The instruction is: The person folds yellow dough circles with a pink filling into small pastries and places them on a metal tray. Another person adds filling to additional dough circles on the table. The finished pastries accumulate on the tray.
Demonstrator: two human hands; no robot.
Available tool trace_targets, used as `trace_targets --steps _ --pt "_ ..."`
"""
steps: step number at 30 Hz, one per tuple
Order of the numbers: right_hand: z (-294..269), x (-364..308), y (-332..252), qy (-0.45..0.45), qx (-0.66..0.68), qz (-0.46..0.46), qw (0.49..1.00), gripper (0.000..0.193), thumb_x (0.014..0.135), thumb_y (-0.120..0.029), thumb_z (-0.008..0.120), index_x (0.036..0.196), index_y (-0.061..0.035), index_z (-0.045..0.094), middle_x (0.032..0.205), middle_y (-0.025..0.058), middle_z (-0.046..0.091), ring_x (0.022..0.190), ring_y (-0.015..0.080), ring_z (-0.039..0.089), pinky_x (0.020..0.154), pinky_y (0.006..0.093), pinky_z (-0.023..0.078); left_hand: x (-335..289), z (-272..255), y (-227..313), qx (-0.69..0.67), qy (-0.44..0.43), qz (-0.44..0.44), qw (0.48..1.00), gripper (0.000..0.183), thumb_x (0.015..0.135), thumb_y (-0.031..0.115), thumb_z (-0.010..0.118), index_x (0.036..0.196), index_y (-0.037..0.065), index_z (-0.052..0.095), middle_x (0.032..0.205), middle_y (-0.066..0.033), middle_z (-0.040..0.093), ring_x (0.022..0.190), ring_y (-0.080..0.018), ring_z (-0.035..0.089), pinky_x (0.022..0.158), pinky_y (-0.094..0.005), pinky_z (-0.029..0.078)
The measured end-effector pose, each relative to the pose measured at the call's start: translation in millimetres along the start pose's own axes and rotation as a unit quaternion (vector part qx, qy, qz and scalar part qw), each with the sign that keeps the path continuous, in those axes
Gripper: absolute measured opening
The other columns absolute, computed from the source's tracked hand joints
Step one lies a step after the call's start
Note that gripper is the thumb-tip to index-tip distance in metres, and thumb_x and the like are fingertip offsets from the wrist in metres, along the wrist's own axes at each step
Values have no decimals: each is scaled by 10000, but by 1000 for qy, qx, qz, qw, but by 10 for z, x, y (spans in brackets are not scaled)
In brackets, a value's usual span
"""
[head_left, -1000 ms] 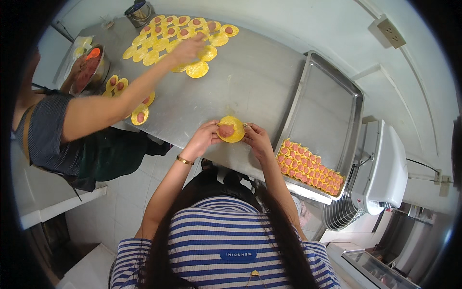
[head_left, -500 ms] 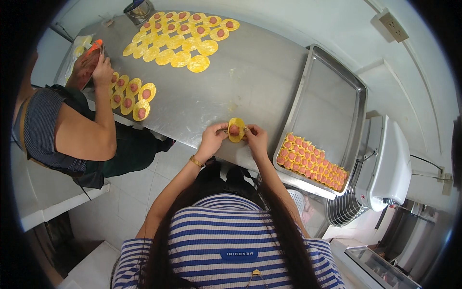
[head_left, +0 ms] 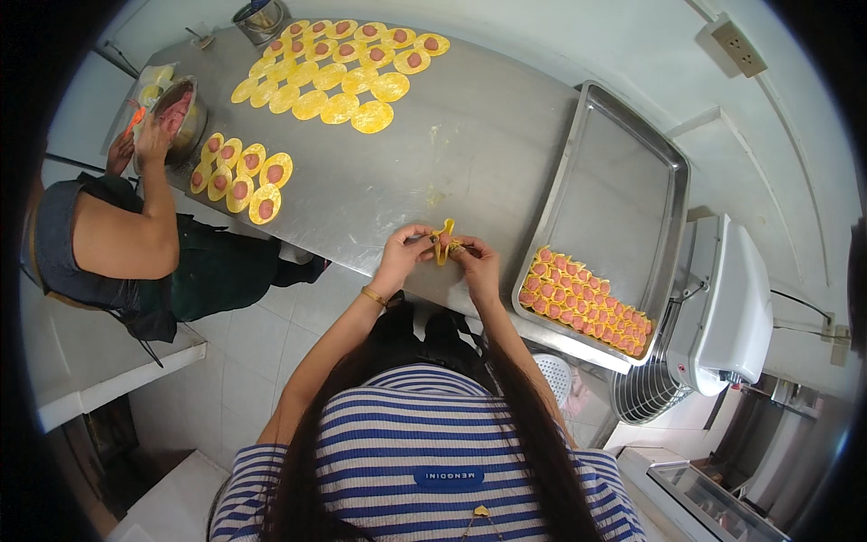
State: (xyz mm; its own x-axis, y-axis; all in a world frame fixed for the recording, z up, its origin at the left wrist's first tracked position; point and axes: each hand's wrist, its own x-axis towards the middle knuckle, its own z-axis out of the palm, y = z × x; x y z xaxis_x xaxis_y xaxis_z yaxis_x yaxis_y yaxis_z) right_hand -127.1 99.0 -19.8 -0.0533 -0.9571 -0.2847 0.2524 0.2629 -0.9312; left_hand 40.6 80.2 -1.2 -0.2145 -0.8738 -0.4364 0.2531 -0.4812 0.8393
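Between my hands, just above the near edge of the steel table, is a round yellow dumpling wrapper (head_left: 444, 238) with pink meat filling in its middle. My left hand (head_left: 408, 253) pinches its left side, and my right hand (head_left: 476, 262) pinches the right side. The sides are drawn inward around the meat, while the far and near ends stick out. To my right, a deep metal tray (head_left: 607, 163) holds rows of filled, gathered yellow dumplings (head_left: 582, 303) at its near end, meat showing on top.
Flat yellow wrappers (head_left: 340, 110), some topped with meat, lie in rows at the far left. More topped wrappers (head_left: 241, 191) lie nearer a co-worker (head_left: 117, 221), whose hands are at a metal bowl (head_left: 191, 126) of meat. A white mixer-like machine (head_left: 722, 307) stands right of the tray.
My hands have drawn the wrapper's sides inward; it was a more open round before. The co-worker's hands have lowered to the bowl, and their body has shifted left.
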Motion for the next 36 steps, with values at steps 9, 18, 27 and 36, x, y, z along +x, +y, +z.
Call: trace_targets --steps 9,18,27,36 --pt "48 -62 -248 3 94 21 995 192 861 -19 608 1049 18 604 991 54 640 916 117 599 825 240 468 -42 39 -6 -68 -18 -16 997 131 964 149 520 1055 57 537 1032 -9 561 995 -103 561 890 -289 508" --pt "13 -89 -264 24 -13 -16 1000 186 815 1 645 1000 17 644 905 39 654 868 114 595 775 242 465 -191 141 67 -195 -36 32 980 190 941 86 529 1127 53 512 1096 -20 556 1065 -136 556 922 -295 501" --pt "-140 -70 -352 -53 -63 -32 996 302 750 25 671 1047 14 616 904 54 665 863 139 630 792 272 505 -138 76 -11 281 36 268 921 146 775 -23 665 893 0 582 1052 -93 627 949 -170 611 796 -278 511" --pt "-167 -61 -285 -37 -348 -121 929 340 715 42 617 1052 -5 608 937 154 668 857 233 672 750 307 527 -195 241 -63 279 45 173 944 259 727 -11 720 933 20 566 942 -99 637 856 -212 660 739 -305 537"
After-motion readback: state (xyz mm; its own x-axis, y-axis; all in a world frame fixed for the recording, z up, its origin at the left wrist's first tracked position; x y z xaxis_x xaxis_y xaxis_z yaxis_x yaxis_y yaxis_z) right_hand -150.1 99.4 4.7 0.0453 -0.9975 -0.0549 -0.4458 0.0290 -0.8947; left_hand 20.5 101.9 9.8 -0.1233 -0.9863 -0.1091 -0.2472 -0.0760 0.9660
